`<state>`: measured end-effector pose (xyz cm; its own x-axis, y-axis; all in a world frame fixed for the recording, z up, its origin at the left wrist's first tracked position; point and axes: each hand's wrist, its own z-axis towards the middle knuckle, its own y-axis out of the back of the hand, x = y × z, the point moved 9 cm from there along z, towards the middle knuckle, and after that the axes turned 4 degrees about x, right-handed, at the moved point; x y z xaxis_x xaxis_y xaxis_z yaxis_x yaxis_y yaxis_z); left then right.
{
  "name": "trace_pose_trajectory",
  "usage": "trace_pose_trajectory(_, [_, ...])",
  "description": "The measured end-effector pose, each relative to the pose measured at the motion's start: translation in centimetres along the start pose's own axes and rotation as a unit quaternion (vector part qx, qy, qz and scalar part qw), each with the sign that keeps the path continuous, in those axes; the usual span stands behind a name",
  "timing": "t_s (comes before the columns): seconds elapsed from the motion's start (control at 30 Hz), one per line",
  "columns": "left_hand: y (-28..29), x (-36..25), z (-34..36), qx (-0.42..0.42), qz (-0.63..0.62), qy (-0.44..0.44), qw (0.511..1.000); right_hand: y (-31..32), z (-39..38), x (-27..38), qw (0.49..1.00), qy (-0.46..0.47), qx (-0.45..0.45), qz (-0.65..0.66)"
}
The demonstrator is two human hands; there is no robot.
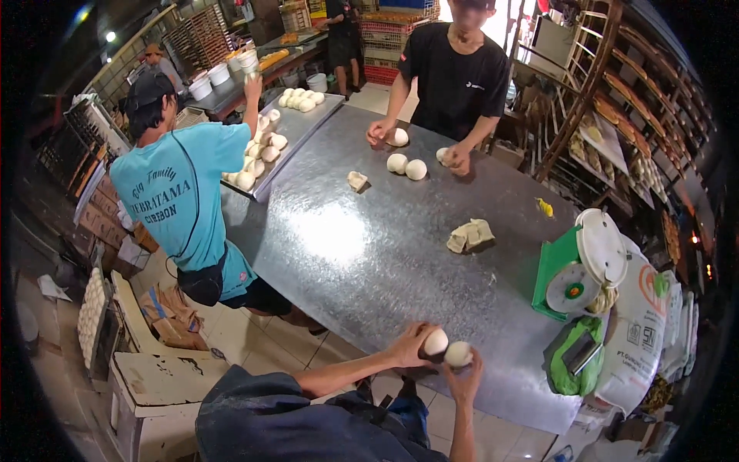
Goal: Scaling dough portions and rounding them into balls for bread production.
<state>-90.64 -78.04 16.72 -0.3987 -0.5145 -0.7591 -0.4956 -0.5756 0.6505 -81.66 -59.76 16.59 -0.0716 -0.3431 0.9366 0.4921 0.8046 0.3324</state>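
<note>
At the near edge of the steel table [369, 231], my left hand [406, 349] curls round a smooth white dough ball [436, 341]. A second dough ball [459, 354] sits in my right hand [465, 379], close beside the first. Whether the balls rest on the steel or are lifted, I cannot tell. Farther up the table lie a flat, rough dough piece [470, 236] and a smaller dough scrap [357, 181]. Across from me, a person in a black shirt [459, 77] has hands on dough balls, with two more balls [406, 166] between them.
A green scale [556, 269] with a round white pan stands at the right, by a green plastic bag [577, 362] and a white sack [635, 339]. At the left, a person in a turquoise shirt [181, 185] stands beside a tray [304, 138] of dough balls. Racks [616, 92] line the right.
</note>
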Motion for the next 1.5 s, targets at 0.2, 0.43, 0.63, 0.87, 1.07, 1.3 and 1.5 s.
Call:
trace_pose_trajectory(0.2, [1.8,-1.1,5.0,0.040,-0.131,-0.004,0.991,-3.6,5.7,4.0,0.989,0.021,0.113,-0.092])
trace_pose_trajectory(0.43, [8.1,-0.5,10.1,0.018,0.053,0.066,0.996,-4.9,14.7,2.2,0.968,-0.025,0.242,-0.055])
trace_pose_trajectory(0.63, [14.5,3.4,15.8,-0.190,0.016,0.160,0.969,-8.6,30.1,2.7,0.980,-0.075,0.179,-0.033])
trace_pose_trajectory(0.87, [12.9,8.1,27.6,-0.165,-0.054,0.130,0.976,-18.1,36.7,2.6,0.974,-0.021,0.191,-0.123])
trace_pose_trajectory(1.07, [24.7,11.4,19.9,-0.360,0.087,0.177,0.912,-17.3,36.8,0.6,0.982,-0.015,0.144,-0.121])
trace_pose_trajectory(1.3, [39.2,31.0,18.3,-0.354,0.088,0.274,0.890,-18.4,36.7,2.7,0.985,-0.019,0.155,-0.074])
trace_pose_trajectory(1.5, [30.2,15.0,15.2,-0.337,0.192,0.249,0.888,-9.3,30.7,1.9,0.985,-0.121,0.094,0.075])
